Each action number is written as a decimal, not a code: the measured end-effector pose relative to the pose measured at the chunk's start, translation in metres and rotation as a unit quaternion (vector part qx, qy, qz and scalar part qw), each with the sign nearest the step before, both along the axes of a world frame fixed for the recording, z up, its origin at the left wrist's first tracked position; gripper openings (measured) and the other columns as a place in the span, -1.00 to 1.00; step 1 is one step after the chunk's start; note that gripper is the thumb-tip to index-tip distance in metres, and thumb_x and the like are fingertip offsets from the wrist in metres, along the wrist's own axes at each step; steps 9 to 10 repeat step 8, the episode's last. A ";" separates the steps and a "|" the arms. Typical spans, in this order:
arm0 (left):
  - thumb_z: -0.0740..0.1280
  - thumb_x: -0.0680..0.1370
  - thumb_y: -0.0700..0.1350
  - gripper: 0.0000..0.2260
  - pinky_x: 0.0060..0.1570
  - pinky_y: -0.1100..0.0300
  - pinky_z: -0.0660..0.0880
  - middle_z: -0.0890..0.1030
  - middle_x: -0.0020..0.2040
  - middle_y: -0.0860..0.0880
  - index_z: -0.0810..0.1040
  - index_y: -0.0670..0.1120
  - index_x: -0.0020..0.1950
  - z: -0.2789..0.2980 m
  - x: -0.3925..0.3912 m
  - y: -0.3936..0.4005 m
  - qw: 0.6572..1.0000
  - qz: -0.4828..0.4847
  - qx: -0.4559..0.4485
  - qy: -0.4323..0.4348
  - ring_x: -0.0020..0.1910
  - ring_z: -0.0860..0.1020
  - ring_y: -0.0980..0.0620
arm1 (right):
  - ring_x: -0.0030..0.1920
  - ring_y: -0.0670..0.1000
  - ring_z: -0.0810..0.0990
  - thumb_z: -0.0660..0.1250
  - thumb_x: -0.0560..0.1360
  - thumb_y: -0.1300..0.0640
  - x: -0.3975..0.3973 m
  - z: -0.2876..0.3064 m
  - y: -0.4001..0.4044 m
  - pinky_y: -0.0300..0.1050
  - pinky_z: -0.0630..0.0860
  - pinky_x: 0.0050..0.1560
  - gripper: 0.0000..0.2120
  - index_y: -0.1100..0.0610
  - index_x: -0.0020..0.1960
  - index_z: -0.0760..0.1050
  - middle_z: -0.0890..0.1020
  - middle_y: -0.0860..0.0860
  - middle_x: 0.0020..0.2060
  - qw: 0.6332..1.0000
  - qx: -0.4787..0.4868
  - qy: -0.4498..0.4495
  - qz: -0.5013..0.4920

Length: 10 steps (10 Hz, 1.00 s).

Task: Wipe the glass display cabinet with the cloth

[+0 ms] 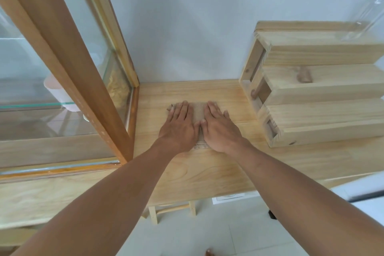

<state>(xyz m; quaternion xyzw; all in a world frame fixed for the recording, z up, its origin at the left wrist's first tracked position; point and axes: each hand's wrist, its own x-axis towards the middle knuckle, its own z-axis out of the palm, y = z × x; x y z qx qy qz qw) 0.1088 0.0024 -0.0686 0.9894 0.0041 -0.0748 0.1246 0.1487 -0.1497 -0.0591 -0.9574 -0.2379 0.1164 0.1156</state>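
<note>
A beige folded cloth [197, 112] lies flat on the light wooden table [199, 170], between the cabinet and a wooden rack. My left hand [178, 125] and my right hand [220, 129] both press flat on it, palms down, fingers spread and thumbs touching; most of the cloth is hidden under them. The glass display cabinet [62, 81], with a brown wooden frame and glass panes, stands at the left, its corner post close to my left forearm.
A stepped pale wooden rack [320, 93] stands on the table at the right, against the white wall. A clear glass piece [367, 18] rises at the top right. Inside the cabinet are a glass shelf and a pale pink cup [58, 91]. White tiled floor lies below.
</note>
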 end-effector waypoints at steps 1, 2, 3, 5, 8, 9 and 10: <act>-0.20 0.74 0.16 -0.38 0.68 0.00 -0.27 -0.20 0.73 -0.12 -0.19 -0.16 0.71 -0.002 -0.001 -0.002 1.000 0.011 0.001 -0.006 0.71 -0.24 -0.04 | 0.68 0.00 -0.21 -0.14 0.76 0.00 0.001 -0.001 -0.001 0.08 -0.15 0.68 -0.44 0.21 0.68 -0.16 -0.16 0.07 0.69 1.000 -0.001 -0.006 0.003; -0.21 0.73 0.19 -0.37 0.68 0.02 -0.27 -0.20 0.73 -0.10 -0.19 -0.15 0.71 -0.004 0.000 -0.005 1.000 0.027 -0.003 -0.003 0.71 -0.25 -0.02 | 0.68 0.03 -0.19 -0.14 0.76 0.02 0.004 -0.002 -0.001 0.06 -0.15 0.68 -0.44 0.23 0.68 -0.14 -0.14 0.11 0.69 1.000 0.003 -0.009 0.009; -0.22 0.73 0.19 -0.37 0.68 0.03 -0.27 -0.20 0.73 -0.09 -0.19 -0.14 0.71 -0.003 0.002 -0.006 1.000 0.031 0.005 0.001 0.71 -0.25 -0.02 | 0.69 0.05 -0.17 -0.12 0.76 0.03 0.010 -0.003 -0.001 0.04 -0.14 0.68 -0.44 0.25 0.67 -0.13 -0.11 0.14 0.69 1.000 0.013 -0.010 0.020; -0.16 0.75 0.17 -0.39 0.66 0.07 -0.27 -0.14 0.74 -0.09 -0.12 -0.13 0.72 0.001 0.000 -0.009 0.999 0.042 0.000 -0.005 0.72 -0.19 -0.02 | 0.69 0.09 -0.15 -0.09 0.75 0.03 0.012 -0.002 -0.002 0.06 -0.11 0.68 -0.43 0.27 0.67 -0.12 -0.10 0.16 0.69 0.999 0.009 -0.007 0.034; 0.18 0.71 0.05 -0.45 0.68 -0.01 -0.03 0.06 0.73 -0.06 0.15 -0.04 0.68 0.034 -0.006 -0.010 0.996 0.075 -0.023 -0.050 0.72 0.00 -0.05 | 0.68 0.07 0.03 0.10 0.73 0.02 0.015 0.034 -0.014 0.11 0.06 0.66 -0.43 0.17 0.67 0.07 0.03 0.04 0.69 0.995 0.083 -0.003 0.049; 0.18 0.71 0.05 -0.45 0.68 -0.01 -0.03 0.06 0.73 -0.06 0.15 -0.04 0.68 0.034 -0.006 -0.010 0.996 0.075 -0.023 -0.050 0.72 0.00 -0.05 | 0.68 0.07 0.03 0.10 0.73 0.02 0.015 0.034 -0.014 0.11 0.06 0.66 -0.43 0.17 0.67 0.07 0.03 0.04 0.69 0.995 0.083 -0.003 0.049; 0.18 0.71 0.05 -0.45 0.68 -0.01 -0.03 0.06 0.73 -0.06 0.15 -0.04 0.68 0.034 -0.006 -0.010 0.996 0.075 -0.023 -0.050 0.72 0.00 -0.05 | 0.68 0.07 0.03 0.10 0.73 0.02 0.015 0.034 -0.014 0.11 0.06 0.66 -0.43 0.17 0.67 0.07 0.03 0.04 0.69 0.995 0.083 -0.003 0.049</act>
